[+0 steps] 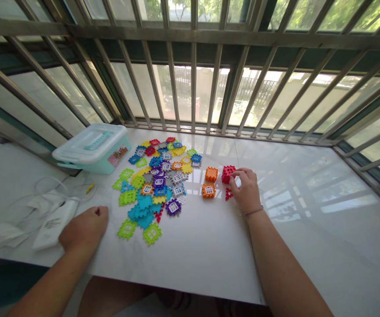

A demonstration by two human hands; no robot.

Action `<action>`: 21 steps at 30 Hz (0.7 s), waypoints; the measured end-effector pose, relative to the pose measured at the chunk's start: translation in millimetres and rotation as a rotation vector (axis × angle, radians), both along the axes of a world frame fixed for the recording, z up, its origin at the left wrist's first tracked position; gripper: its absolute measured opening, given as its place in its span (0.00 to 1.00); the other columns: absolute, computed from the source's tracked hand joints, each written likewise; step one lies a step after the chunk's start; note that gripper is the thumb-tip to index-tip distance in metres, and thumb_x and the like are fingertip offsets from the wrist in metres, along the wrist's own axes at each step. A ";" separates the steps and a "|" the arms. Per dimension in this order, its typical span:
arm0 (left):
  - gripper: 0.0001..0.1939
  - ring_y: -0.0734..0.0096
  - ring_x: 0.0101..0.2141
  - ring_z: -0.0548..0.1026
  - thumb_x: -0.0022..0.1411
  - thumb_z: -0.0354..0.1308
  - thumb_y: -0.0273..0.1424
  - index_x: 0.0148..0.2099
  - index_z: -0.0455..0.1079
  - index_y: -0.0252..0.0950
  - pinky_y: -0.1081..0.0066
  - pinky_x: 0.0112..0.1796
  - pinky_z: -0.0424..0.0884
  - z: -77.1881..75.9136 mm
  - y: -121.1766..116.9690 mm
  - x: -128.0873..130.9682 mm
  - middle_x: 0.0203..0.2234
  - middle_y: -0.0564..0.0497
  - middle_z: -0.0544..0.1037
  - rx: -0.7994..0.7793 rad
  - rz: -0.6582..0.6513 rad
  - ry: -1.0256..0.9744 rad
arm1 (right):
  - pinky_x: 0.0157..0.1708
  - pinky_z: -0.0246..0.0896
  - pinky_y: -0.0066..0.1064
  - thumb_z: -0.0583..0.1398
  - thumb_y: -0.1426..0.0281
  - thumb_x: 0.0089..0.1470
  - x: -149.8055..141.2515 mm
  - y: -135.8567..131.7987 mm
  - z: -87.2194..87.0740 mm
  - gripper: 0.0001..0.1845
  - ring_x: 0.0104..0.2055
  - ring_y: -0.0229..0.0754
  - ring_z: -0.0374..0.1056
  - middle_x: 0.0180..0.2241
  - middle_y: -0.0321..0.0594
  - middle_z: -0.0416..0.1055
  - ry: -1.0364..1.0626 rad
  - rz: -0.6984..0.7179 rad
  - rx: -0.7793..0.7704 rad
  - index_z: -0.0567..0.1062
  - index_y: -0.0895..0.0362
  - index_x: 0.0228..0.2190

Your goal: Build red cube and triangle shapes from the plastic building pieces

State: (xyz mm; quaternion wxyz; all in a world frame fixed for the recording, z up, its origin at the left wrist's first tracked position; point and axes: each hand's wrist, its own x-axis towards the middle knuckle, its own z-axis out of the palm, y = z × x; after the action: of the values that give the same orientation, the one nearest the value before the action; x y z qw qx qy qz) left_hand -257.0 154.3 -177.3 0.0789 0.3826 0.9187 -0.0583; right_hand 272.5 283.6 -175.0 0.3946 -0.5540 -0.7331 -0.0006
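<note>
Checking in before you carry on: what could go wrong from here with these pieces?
The red tile cube under the right hand could slide or pop apart on the glossy tabletop. The loose red piece beside it could get knocked by that hand. The left hand lies between the tile pile and a white power bank with cables, so a careless move might snag a cord.

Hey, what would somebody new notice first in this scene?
The heap of brightly coloured interlocking plastic tiles on the white tabletop stands out first. To its right, the right hand touches a small red tile-built cube, near two orange cubes. Steel window bars run along the far side.
</note>
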 end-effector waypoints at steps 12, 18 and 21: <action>0.35 0.35 0.47 0.82 0.76 0.37 0.48 0.55 0.83 0.37 0.52 0.40 0.76 -2.2 0.7 0.0 0.49 0.28 0.83 -0.015 0.015 0.028 | 0.62 0.66 0.54 0.62 0.65 0.67 2.1 5.2 -8.7 0.09 0.57 0.57 0.70 0.48 0.50 0.75 -0.002 0.020 0.094 0.79 0.53 0.46; 0.35 0.35 0.46 0.81 0.76 0.38 0.49 0.54 0.84 0.37 0.52 0.39 0.76 -3.8 0.8 -0.5 0.48 0.28 0.84 -0.002 0.009 0.034 | 0.61 0.66 0.53 0.62 0.64 0.68 1.5 4.9 -8.5 0.09 0.56 0.56 0.70 0.49 0.50 0.75 0.000 0.014 0.083 0.80 0.53 0.46; 0.35 0.35 0.46 0.81 0.76 0.36 0.48 0.54 0.84 0.38 0.52 0.39 0.76 -2.1 1.0 0.8 0.48 0.29 0.83 -0.014 0.011 0.036 | 0.61 0.66 0.53 0.62 0.63 0.68 1.4 4.8 -8.7 0.09 0.56 0.56 0.70 0.49 0.50 0.75 0.002 0.015 0.084 0.80 0.52 0.46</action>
State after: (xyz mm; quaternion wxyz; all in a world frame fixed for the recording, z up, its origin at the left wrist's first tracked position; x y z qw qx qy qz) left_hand -256.1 155.3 -179.3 0.0653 0.3757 0.9217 -0.0710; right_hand 274.0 288.5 -183.7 0.4183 -0.5314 -0.7362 -0.0276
